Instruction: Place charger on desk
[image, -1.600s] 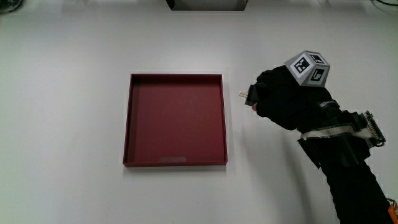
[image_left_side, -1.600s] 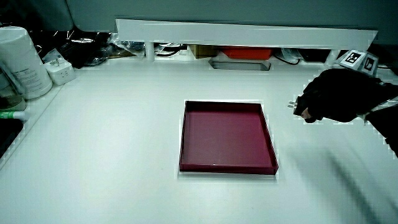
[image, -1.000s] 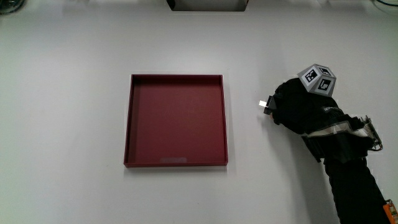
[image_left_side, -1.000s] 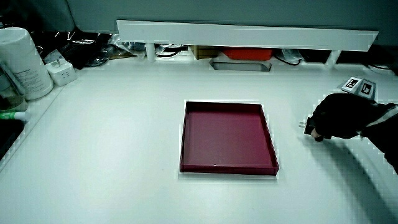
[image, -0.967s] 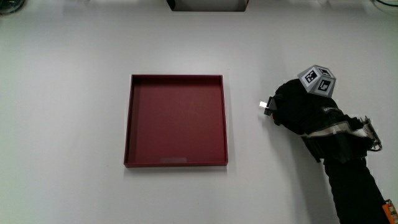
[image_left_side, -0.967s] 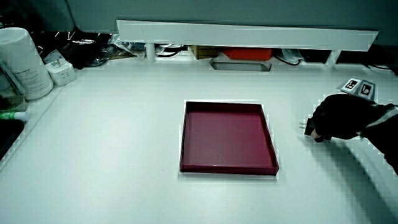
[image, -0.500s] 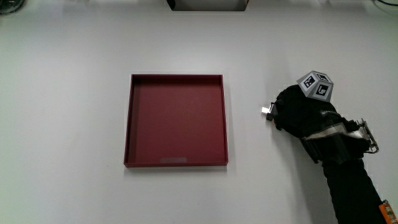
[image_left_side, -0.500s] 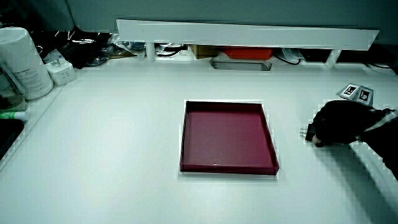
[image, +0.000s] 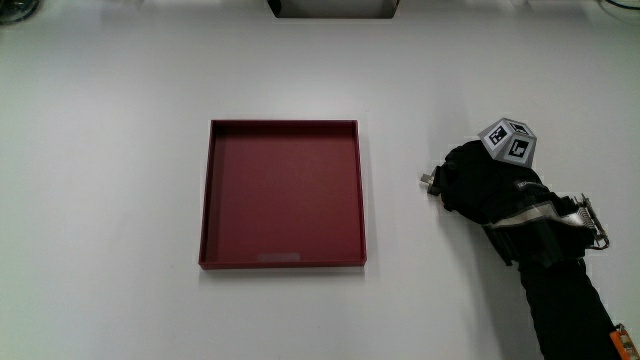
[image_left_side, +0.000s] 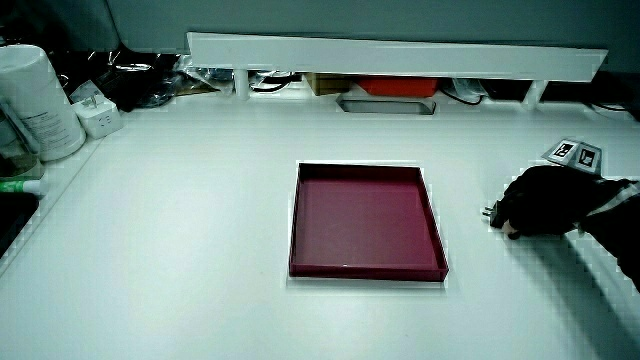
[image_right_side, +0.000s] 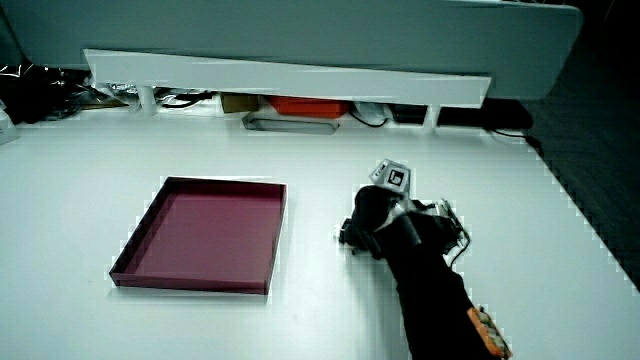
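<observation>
One black-gloved hand (image: 480, 180) rests low on the white tabletop (image: 120, 200) beside the shallow maroon square tray (image: 282, 192), fingers closed around a small dark charger (image: 428, 181); release appears outstanding.

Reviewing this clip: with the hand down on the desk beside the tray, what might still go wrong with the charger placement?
1. The hand covers most of the charger; only its tip shows, so whether it rests on the desk is unclear.
2. On release it might tip or drag along with the fingers.
3. It lies fairly near the red tray, so a nudge could push it against the rim.
</observation>
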